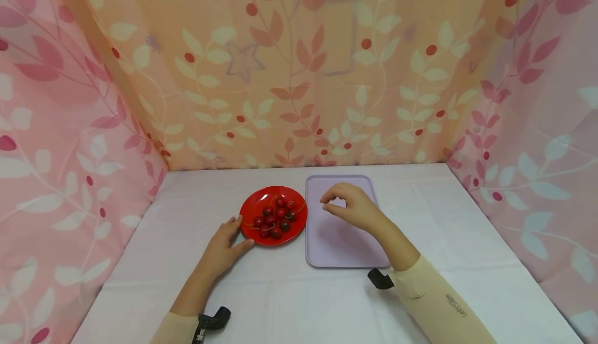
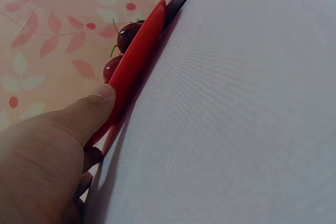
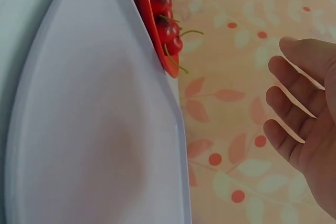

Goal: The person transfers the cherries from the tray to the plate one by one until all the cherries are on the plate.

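While left hand (image 1: 223, 248) steadies red plate (image 1: 252, 230), cherries (image 1: 275, 217) lie beside.

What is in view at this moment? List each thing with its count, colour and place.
plate: one, red, on the table left of the tray, its near-left rim touched by the left hand.
cherries: about ten, dark to bright red with stems, piled on the plate.
tray: one, pale lilac, beside the plate on its right, nothing lying in it.
tablecloth: one, white, covering the table.
curtain: pink and peach with a leaf and berry print, enclosing the table on three sides.
left hand: resting on the cloth, thumb against the plate's rim.
right hand: raised over the tray, fingers loosely curled, holding nothing.
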`<act>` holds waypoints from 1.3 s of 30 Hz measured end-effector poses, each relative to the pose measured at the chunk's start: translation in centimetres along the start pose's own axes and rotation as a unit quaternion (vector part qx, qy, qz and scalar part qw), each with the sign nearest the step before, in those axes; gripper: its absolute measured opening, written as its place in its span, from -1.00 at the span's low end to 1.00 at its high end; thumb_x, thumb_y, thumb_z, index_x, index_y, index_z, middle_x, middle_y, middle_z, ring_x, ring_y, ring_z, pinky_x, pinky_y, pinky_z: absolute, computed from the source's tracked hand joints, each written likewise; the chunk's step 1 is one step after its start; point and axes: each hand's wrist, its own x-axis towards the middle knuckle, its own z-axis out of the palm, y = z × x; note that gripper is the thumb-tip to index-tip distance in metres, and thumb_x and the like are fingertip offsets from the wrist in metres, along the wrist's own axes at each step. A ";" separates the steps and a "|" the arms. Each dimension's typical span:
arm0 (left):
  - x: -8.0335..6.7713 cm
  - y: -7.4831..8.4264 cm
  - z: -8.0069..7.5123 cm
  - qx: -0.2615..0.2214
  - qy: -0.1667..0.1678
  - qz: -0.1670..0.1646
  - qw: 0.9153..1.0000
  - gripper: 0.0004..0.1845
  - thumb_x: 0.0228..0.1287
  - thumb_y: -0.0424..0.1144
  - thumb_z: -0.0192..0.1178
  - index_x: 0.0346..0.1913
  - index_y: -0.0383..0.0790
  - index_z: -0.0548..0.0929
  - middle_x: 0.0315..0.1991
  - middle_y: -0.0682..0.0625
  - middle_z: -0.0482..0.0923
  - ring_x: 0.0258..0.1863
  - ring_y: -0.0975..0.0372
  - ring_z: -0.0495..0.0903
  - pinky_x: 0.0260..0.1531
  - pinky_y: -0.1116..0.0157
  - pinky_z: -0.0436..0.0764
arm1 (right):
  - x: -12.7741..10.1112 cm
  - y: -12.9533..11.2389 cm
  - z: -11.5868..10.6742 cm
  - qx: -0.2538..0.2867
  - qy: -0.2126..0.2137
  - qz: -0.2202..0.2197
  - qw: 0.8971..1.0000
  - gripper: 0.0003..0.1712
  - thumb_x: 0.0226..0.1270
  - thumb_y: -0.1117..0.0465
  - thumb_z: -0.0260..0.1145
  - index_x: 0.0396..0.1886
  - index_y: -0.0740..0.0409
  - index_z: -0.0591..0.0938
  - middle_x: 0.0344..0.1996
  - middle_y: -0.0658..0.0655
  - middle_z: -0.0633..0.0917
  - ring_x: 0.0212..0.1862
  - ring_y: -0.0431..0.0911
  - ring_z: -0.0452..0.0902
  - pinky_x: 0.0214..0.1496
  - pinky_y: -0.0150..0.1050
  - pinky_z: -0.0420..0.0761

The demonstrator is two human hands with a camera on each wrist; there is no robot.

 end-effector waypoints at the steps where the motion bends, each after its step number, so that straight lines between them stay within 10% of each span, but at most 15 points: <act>1: 0.0 0.0 0.0 0.000 0.000 0.000 1.000 -0.02 0.26 0.28 0.32 0.61 -0.07 0.22 0.60 -0.20 0.16 0.59 -0.27 0.02 0.40 -0.36 0.16 | -0.4 0.1 -0.3 -0.002 0.007 0.002 1.000 -0.84 0.30 0.21 0.50 -0.19 -0.16 0.76 -0.19 -0.21 0.74 -0.04 -0.19 0.60 0.09 -0.09 0.61; 21: 0.1 -0.2 0.4 0.003 -0.006 0.005 1.000 -0.02 0.26 0.29 0.32 0.62 -0.06 0.21 0.60 -0.21 0.15 0.58 -0.31 0.01 0.36 -0.40 0.19 | -7.4 1.0 -4.6 -0.030 0.127 -0.001 0.991 -0.69 0.24 0.31 0.52 -0.16 -0.22 0.76 -0.15 -0.19 0.74 0.00 -0.20 0.60 0.06 -0.45 0.52; 39: 0.0 -0.6 0.1 -0.002 0.007 0.014 1.000 -0.02 0.25 0.26 0.35 0.59 -0.14 0.25 0.57 -0.26 0.20 0.56 -0.32 0.06 0.37 -0.38 0.21 | -7.7 2.8 -6.3 -0.060 0.149 -0.020 0.987 -0.73 0.25 0.31 0.52 -0.13 -0.11 0.76 -0.11 -0.10 0.74 0.07 -0.18 0.58 0.19 -0.50 0.45</act>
